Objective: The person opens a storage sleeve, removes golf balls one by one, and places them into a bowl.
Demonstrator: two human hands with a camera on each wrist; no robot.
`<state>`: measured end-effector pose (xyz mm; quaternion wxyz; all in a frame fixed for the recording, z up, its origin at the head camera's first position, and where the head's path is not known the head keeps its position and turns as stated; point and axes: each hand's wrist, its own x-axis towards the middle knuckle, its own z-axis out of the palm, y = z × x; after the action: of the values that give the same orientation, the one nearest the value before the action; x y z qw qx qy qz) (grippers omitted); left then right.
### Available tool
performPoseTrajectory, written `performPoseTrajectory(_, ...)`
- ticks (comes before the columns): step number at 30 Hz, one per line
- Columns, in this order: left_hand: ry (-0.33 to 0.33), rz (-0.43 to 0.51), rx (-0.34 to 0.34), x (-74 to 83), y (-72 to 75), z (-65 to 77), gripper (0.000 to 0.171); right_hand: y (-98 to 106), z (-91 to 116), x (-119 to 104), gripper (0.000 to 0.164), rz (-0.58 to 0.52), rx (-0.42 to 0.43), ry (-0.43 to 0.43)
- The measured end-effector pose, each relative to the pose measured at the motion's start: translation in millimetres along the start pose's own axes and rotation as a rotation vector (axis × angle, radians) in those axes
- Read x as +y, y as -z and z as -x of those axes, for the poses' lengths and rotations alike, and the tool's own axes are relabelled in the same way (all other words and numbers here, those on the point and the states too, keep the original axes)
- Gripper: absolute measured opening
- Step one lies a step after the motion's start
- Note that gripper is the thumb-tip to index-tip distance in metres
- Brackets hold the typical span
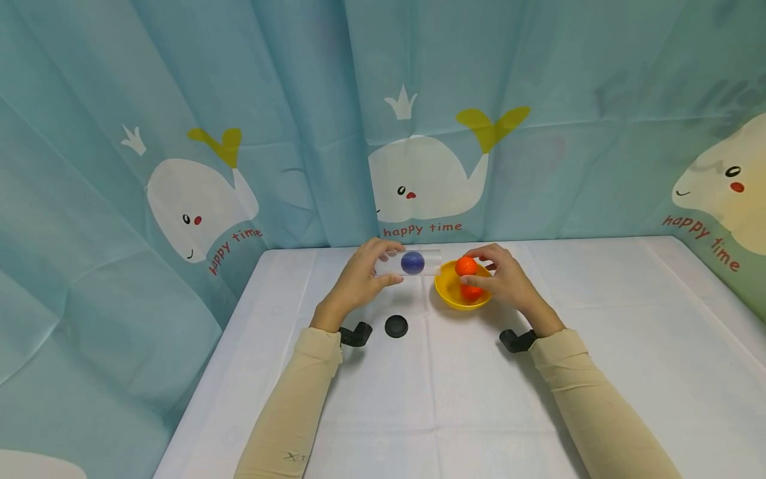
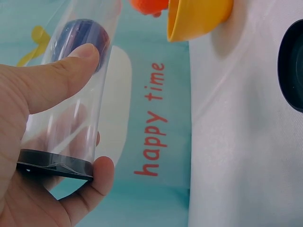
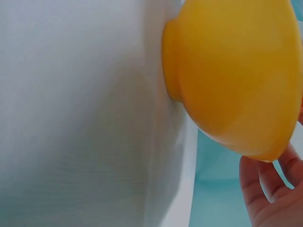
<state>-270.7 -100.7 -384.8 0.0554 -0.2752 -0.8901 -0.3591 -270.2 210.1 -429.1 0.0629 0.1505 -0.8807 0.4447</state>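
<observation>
My left hand (image 1: 358, 271) grips a clear plastic tube (image 1: 431, 263), held lengthwise with its far end toward the bowl. Inside the tube is a dark blue ball (image 1: 413, 263). In the left wrist view a black cap (image 2: 54, 164) closes the tube's near end, and the thumb lies over the ball's side. My right hand (image 1: 505, 276) pinches an orange ball (image 1: 466, 265) between thumb and fingers over the yellow bowl (image 1: 445, 289). More orange (image 1: 471, 292) shows in the bowl below it. The right wrist view shows the bowl's outside (image 3: 236, 71), with fingers at its rim.
A loose round black cap (image 1: 396, 326) lies on the white-covered table (image 1: 395, 399), nearer to me than the tube. Behind the table hangs a blue curtain (image 1: 311, 186) with whale prints. Black wrist mounts (image 1: 356, 334) sit at both cuffs.
</observation>
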Motion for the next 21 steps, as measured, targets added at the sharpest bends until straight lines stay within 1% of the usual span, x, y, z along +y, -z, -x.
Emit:
performPoseTrajectory(8,-0.004,-0.001,-0.004,0.1,0.0,-0.2,0.048,-4.7,0.8,-0.9,0.043,0.017,-0.032,-0.039)
performPoseTrajectory(15,0.002,-0.003,0.008,-1.4,-0.8,-0.3,0.047,-7.6,2.1,0.5,0.043,0.03,-0.074,-0.036)
performPoseTrajectory(21,0.006,0.001,0.004,-1.8,-0.8,-0.2,0.049,-9.6,2.6,0.6,0.045,0.037,-0.114,-0.04)
